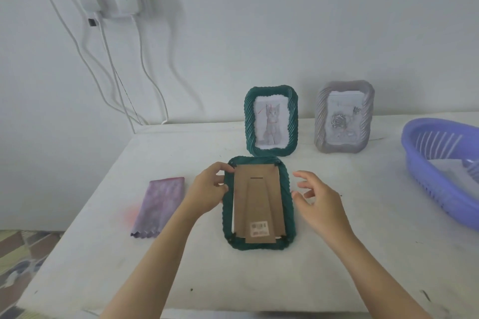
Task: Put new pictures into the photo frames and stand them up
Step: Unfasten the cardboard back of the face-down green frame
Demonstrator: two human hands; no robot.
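Three photo frames were on the table (181, 261): two green and one grey. One green frame (287, 204) lay face down between the hands, its brown cardboard back (256, 189) upward. A single barcode sticker (259, 228) sat near the back's lower edge, its print too blurred to read. The left hand (207, 189) pinched that frame's upper-left rim with curled fingers; the right hand (321, 202) was open, fingers spread, just beside the right rim. Behind stood the second green frame (249, 122) with a cat picture and the grey frame (320, 122) with a rose picture. One purple cloth (160, 204) lay left, one purple basket (435, 189) right.
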